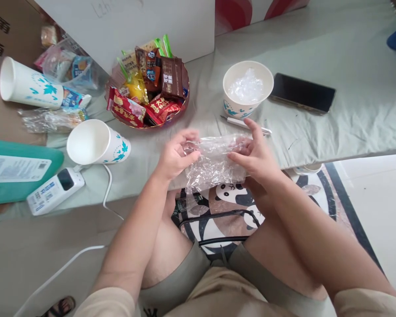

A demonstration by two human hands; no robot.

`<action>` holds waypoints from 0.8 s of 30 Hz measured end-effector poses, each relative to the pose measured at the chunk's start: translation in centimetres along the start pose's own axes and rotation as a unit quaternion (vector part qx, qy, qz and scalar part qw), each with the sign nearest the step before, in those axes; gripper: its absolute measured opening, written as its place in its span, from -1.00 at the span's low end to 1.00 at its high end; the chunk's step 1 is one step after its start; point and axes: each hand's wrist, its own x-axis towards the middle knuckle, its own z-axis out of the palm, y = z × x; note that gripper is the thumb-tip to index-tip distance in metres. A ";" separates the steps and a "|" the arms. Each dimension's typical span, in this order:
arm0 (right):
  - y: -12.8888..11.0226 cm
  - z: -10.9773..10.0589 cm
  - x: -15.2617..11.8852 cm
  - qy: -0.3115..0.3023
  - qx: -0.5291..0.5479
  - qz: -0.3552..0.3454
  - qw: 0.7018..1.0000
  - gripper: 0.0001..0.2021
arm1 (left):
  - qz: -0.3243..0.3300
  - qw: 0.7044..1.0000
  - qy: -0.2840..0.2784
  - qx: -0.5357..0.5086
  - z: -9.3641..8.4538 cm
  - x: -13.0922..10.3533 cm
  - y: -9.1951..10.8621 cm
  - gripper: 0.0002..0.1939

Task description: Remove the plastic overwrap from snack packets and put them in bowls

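Note:
Between my two hands a crinkled clear plastic bag [214,165] is stretched out over the table's front edge, its lower part hanging above my lap. My left hand [178,154] pinches its left side between thumb and fingers. On the right side my right hand [255,154] grips the bag with the thumb and some fingers, while the index finger points away. Just beyond the bag lies a white pen [247,125]. A paper cup [247,88] with crumpled clear plastic inside stands behind the pen.
A black phone [302,93] lies right of the cup. Packaged snacks fill a red bowl [148,125]. At left are an empty paper cup [99,141] on its side, another lying cup [31,83], a white power strip [56,190] with its cord, and a green jug [49,154].

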 end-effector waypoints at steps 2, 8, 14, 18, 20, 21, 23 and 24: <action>-0.1 0.2 -0.1 -0.005 0.020 0.000 1.000 -0.36 | -0.053 0.993 -0.026 -0.103 0.3 -0.1 0.3 -0.37; -0.4 0.2 -0.1 -0.045 0.021 -0.017 0.999 -0.70 | -0.147 0.980 -0.097 -0.097 1.6 -0.3 0.7 -0.73; -1.2 0.2 -1.0 -0.130 -0.039 0.044 0.990 -0.75 | -0.191 0.980 -0.054 -0.029 0.8 -0.4 1.1 -0.72; -0.7 0.3 -0.7 -0.067 0.067 0.011 0.995 -0.82 | -0.155 0.982 -0.074 -0.079 -0.4 -0.7 1.5 -0.70; -0.6 0.3 -0.5 -0.068 0.094 0.007 0.993 -0.82 | -0.122 0.984 -0.063 -0.111 -0.8 -0.5 1.4 -0.76; -0.7 0.3 -0.5 -0.076 0.100 0.008 0.992 -0.75 | -0.109 0.985 -0.059 -0.116 -0.9 -0.3 1.3 -0.78; -0.8 0.2 -0.4 -0.079 0.090 0.010 0.993 -0.59 | -0.090 0.989 -0.052 -0.104 -1.1 0.1 1.0 -0.68; -0.9 0.2 -0.4 -0.065 0.068 0.007 0.995 -0.55 | -0.083 0.992 -0.044 -0.081 -1.0 0.2 0.8 -0.63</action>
